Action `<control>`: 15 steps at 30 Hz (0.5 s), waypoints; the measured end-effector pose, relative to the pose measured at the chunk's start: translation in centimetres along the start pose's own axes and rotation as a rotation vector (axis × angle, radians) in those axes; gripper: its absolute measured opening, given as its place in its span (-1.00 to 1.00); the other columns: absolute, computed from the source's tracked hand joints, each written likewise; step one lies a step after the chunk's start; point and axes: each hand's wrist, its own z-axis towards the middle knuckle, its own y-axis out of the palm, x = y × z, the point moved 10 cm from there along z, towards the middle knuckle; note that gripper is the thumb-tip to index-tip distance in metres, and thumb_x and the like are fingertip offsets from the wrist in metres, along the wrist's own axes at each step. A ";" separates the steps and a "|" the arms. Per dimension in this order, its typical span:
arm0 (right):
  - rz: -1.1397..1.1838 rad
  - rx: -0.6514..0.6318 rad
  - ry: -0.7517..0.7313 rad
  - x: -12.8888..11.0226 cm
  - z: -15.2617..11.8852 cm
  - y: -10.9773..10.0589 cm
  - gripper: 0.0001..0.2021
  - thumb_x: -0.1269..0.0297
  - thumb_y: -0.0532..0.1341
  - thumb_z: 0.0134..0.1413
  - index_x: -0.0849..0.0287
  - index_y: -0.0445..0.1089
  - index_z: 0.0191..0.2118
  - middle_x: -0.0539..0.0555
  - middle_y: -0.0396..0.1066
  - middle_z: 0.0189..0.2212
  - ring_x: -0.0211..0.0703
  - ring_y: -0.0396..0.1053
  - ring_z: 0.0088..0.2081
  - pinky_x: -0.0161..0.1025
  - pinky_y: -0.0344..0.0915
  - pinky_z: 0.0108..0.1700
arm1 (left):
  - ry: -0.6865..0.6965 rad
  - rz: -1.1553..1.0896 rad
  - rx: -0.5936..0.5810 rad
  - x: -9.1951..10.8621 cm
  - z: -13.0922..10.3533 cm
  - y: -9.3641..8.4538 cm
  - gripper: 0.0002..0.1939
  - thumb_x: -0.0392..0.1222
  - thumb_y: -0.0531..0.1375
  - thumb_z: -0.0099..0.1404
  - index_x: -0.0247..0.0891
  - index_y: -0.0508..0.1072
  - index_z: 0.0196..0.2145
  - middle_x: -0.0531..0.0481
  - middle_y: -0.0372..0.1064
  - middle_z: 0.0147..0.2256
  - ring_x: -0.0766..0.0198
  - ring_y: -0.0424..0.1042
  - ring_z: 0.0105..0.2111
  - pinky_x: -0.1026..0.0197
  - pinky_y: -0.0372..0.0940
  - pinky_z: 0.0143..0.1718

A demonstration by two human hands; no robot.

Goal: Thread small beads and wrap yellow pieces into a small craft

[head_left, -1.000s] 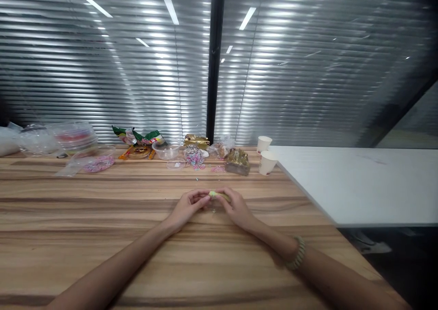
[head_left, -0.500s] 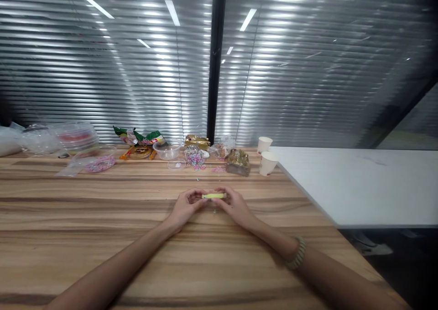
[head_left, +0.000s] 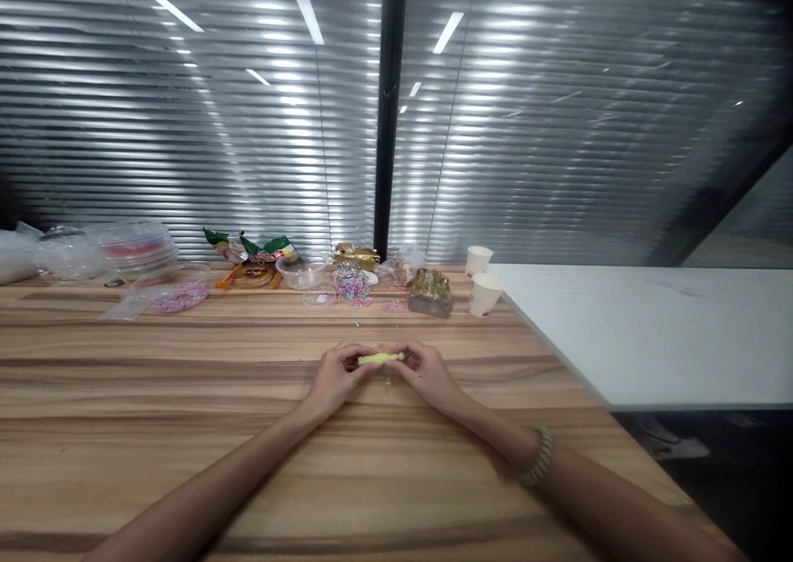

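Between my two hands is a small yellow bar-shaped piece (head_left: 380, 358) with paler, see-through-looking ends; it is too small to tell its kind. My left hand (head_left: 335, 378) pinches its left end between thumb and fingers. At the right end, my right hand (head_left: 429, 377) grips it the same way. Both hands are close together just above the wooden table (head_left: 384, 479), with the fingertips nearly meeting. A tiny pale bit (head_left: 388, 381) lies under the hands.
Along the back stand a clear plastic bowl (head_left: 302, 274), a pile of pink and blue small pieces (head_left: 352, 283), a gold-brown package (head_left: 429, 294) and two paper cups (head_left: 485, 294). Further left are green snack bags (head_left: 244, 246) and stacked clear containers (head_left: 137, 246). A white table (head_left: 669, 339) adjoins on the right.
The yellow piece has shifted slightly left and now tilts up a little to the right. Both hands keep their grip, with small finger movements.
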 end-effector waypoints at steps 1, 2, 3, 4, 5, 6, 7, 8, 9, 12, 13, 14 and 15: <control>-0.028 0.006 -0.009 -0.2 -0.1 -0.1 -0.83 0.23 0.17 -0.08 0.23 0.36 -0.38 0.04 0.38 -0.46 -0.30 0.24 -0.52 -0.37 0.20 -0.49 | 0.008 0.041 0.023 0.1 0.0 -0.2 -0.76 -0.06 0.19 0.01 -0.26 0.49 -0.40 -0.08 0.41 -0.39 0.23 0.32 -0.39 0.28 0.20 -0.40; -0.046 0.009 -0.019 -0.4 -0.1 -0.1 -0.84 0.23 0.17 -0.08 0.23 0.36 -0.39 0.04 0.37 -0.48 -0.31 0.23 -0.53 -0.37 0.18 -0.51 | 0.014 0.071 0.044 0.2 -0.1 -0.4 -0.76 -0.05 0.19 0.00 -0.25 0.49 -0.41 -0.07 0.39 -0.42 0.24 0.31 -0.42 0.29 0.19 -0.43; -0.060 0.011 -0.030 -0.6 -0.1 -0.2 -0.84 0.24 0.16 -0.07 0.23 0.35 -0.40 0.04 0.37 -0.49 -0.31 0.23 -0.54 -0.38 0.17 -0.51 | 0.019 0.094 0.062 0.2 -0.2 -0.6 -0.76 -0.04 0.19 0.00 -0.26 0.49 -0.43 -0.07 0.38 -0.44 0.25 0.30 -0.43 0.30 0.17 -0.45; -0.073 0.012 -0.041 -0.7 -0.2 -0.2 -0.85 0.24 0.16 -0.07 0.23 0.35 -0.42 0.03 0.37 -0.51 -0.31 0.22 -0.54 -0.38 0.16 -0.52 | 0.027 0.111 0.074 0.3 -0.3 -0.7 -0.75 -0.03 0.19 0.00 -0.26 0.48 -0.44 -0.06 0.37 -0.46 0.25 0.29 -0.45 0.30 0.16 -0.46; -0.086 0.014 -0.052 -0.8 -0.2 -0.3 -0.85 0.24 0.16 -0.06 0.23 0.35 -0.43 0.03 0.36 -0.52 -0.31 0.21 -0.55 -0.38 0.15 -0.52 | 0.037 0.126 0.077 0.4 -0.3 -0.7 -0.75 -0.02 0.18 0.01 -0.26 0.48 -0.45 -0.06 0.35 -0.48 0.26 0.28 -0.45 0.31 0.15 -0.47; -0.100 0.014 -0.062 -1.0 -0.2 -0.3 -0.85 0.24 0.16 -0.06 0.23 0.35 -0.44 0.03 0.36 -0.54 -0.31 0.21 -0.56 -0.38 0.14 -0.53 | 0.047 0.140 0.074 0.5 -0.4 -0.6 -0.75 -0.02 0.18 0.01 -0.27 0.47 -0.46 -0.05 0.34 -0.49 0.27 0.27 -0.46 0.31 0.14 -0.47; -0.115 0.014 -0.071 -1.1 -0.3 -0.3 -0.85 0.24 0.15 -0.05 0.23 0.35 -0.45 0.02 0.35 -0.55 -0.31 0.20 -0.56 -0.38 0.13 -0.53 | 0.056 0.158 0.069 0.6 -0.4 -0.5 -0.75 -0.02 0.18 0.02 -0.27 0.47 -0.47 -0.05 0.33 -0.50 0.27 0.26 -0.47 0.31 0.13 -0.48; -0.128 0.014 -0.079 -1.2 -0.3 -0.3 -0.85 0.24 0.15 -0.05 0.23 0.35 -0.46 0.02 0.35 -0.56 -0.31 0.20 -0.56 -0.38 0.13 -0.53 | 0.065 0.179 0.068 0.7 -0.5 -0.5 -0.75 -0.01 0.17 0.02 -0.28 0.46 -0.48 -0.04 0.32 -0.51 0.28 0.25 -0.48 0.31 0.12 -0.49; -0.138 0.015 -0.084 -1.3 -0.3 -0.3 -0.85 0.24 0.15 -0.05 0.23 0.35 -0.46 0.02 0.34 -0.57 -0.31 0.20 -0.57 -0.38 0.12 -0.53 | 0.073 0.202 0.068 0.9 -0.5 -0.4 -0.75 -0.01 0.17 0.03 -0.28 0.46 -0.49 -0.04 0.32 -0.52 0.29 0.25 -0.49 0.31 0.11 -0.49; -0.139 0.021 -0.093 -1.6 -0.4 -0.3 -0.86 0.25 0.15 -0.04 0.22 0.36 -0.45 0.02 0.35 -0.55 -0.30 0.21 -0.55 -0.37 0.15 -0.50 | 0.086 0.229 0.073 1.1 -0.5 -0.4 -0.75 -0.02 0.16 0.05 -0.28 0.43 -0.49 -0.03 0.31 -0.52 0.30 0.25 -0.49 0.32 0.11 -0.50; -0.126 0.030 -0.091 -1.6 -0.3 -0.4 -0.87 0.26 0.15 -0.04 0.22 0.36 -0.42 0.03 0.36 -0.52 -0.30 0.22 -0.53 -0.37 0.16 -0.49 | 0.086 0.220 0.072 1.1 -0.5 -0.4 -0.76 -0.03 0.15 0.06 -0.28 0.42 -0.48 -0.02 0.31 -0.50 0.30 0.25 -0.48 0.32 0.12 -0.50; -0.108 0.038 -0.084 -1.5 -0.3 -0.5 -0.87 0.27 0.15 -0.05 0.21 0.36 -0.38 0.04 0.36 -0.49 -0.29 0.23 -0.51 -0.37 0.18 -0.48 | 0.084 0.204 0.072 1.0 -0.5 -0.4 -0.77 -0.04 0.14 0.07 -0.28 0.41 -0.47 -0.02 0.31 -0.49 0.30 0.26 -0.47 0.32 0.13 -0.49; -0.086 0.042 -0.072 -1.3 -0.3 -0.5 -0.85 0.27 0.16 -0.05 0.21 0.36 -0.33 0.04 0.37 -0.46 -0.29 0.24 -0.50 -0.37 0.19 -0.47 | 0.081 0.184 0.076 0.8 -0.5 -0.5 -0.78 -0.05 0.14 0.07 -0.28 0.41 -0.45 -0.03 0.31 -0.46 0.30 0.27 -0.45 0.32 0.14 -0.48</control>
